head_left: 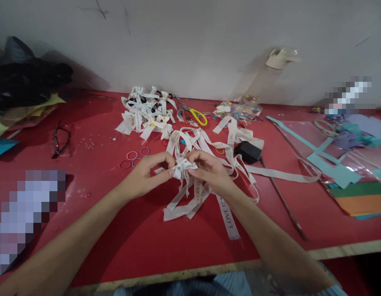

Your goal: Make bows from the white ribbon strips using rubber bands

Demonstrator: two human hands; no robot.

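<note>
Between my two hands is a white printed ribbon bow [184, 165], held just above the red table. The thumb and fingers of my left hand [151, 170] pinch its left side. On the other side, my right hand [210, 168] grips the bow the same way. Loose lengths of white printed ribbon [199, 195] lie under and around both hands, one strip reading "LOVE IS". Near my left hand are several coloured elastic bands [132, 155]. Beyond the hands sits a pile of ribbon bows [147, 107], some with black bands.
Scissors with red and yellow handles [195, 117] lie behind the ribbons. A black adapter [248, 152] with a cable is to the right. Eyeglasses [61, 139] rest at left, coloured paper [359, 197] at right. A clear bottle [264, 78] stands by the wall.
</note>
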